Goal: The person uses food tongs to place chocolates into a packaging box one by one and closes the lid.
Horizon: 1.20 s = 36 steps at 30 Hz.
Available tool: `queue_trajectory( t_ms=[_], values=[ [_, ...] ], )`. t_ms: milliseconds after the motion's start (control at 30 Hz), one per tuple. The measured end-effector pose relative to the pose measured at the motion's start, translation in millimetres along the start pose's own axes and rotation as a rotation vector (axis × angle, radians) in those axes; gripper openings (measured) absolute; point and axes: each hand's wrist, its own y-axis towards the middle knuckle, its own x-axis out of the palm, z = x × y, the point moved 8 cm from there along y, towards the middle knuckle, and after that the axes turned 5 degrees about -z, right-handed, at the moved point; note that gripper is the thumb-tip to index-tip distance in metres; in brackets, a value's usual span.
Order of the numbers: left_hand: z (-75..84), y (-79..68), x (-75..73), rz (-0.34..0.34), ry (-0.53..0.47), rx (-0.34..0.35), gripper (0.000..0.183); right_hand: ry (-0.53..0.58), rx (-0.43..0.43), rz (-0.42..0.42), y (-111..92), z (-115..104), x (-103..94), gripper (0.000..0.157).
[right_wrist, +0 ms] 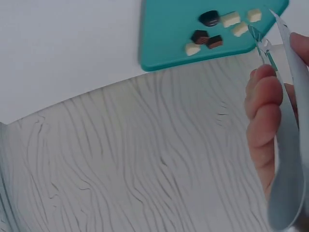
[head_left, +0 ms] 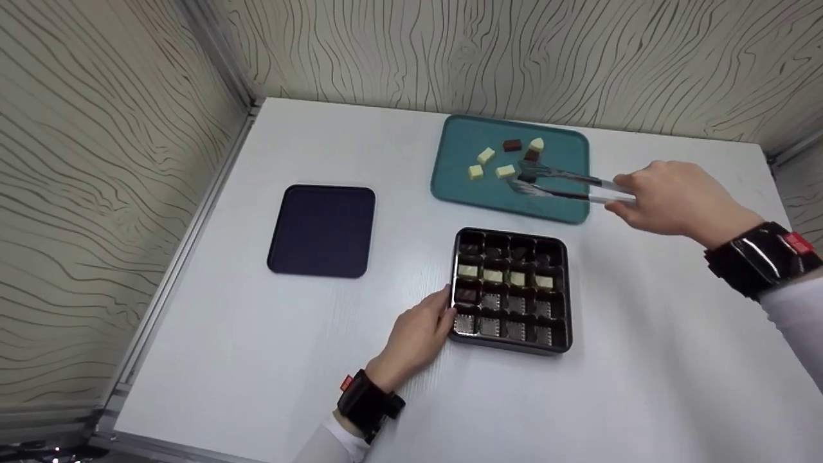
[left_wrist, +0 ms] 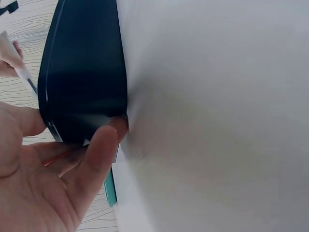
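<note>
Of two hands, the right hand point(head_left: 678, 196) grips one pair of metal tongs point(right_wrist: 287, 193), whose tips stand apart over the teal tray point(head_left: 476, 135), around one very dark piece point(right_wrist: 209, 18) in the head view; whether they touch it I cannot tell. The left hand point(head_left: 418, 331) holds one black box point(head_left: 508, 345) by its left side near the front corner, thumb at the rim and fingers against the wall. The box sits nearer the person than the tray and has sixteen compartments, four by four: the farthest row looks to hold dark pieces, too dim to count; the next has four cream pieces point(head_left: 492, 276); the third has one brown piece point(head_left: 467, 294) at its left end; ridged floors show in the remaining seven. Seven loose pieces lie on the tray: four cream, two brown and the very dark one. One flat navy square point(head_left: 321, 231) lies left of the box. All this rests on a white bench point(head_left: 212, 360), enclosed by wood-grain-patterned walls point(head_left: 360, 51) at the back and sides, with a metal post point(head_left: 217, 54) in the far-left corner.
</note>
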Motion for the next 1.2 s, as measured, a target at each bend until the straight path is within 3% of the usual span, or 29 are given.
queue_trajectory(
  t_ms=[233, 533, 933, 1200],
  values=[
    [-0.4, -0.7, 3.0, -0.007, -0.002, -0.003, 0.051, 0.006, 0.027, -0.046, 42, 14, 5.9, 0.026],
    [1.5, -0.5, 3.5, -0.015, 0.009, 0.002, 0.052, 0.015, 0.018, -0.103, 68, 8, 12.8, 0.028],
    [-2.1, 0.0, -0.2, -0.027, -0.001, -0.02, 0.053, 0.026, 0.012, -0.131, 76, 6, 13.5, 0.03],
    [-4.6, 1.1, 0.6, -0.009, 0.043, -0.003, 0.051, 0.044, 0.007, -0.154, 75, 5, 16.5, 0.032]
  ],
)
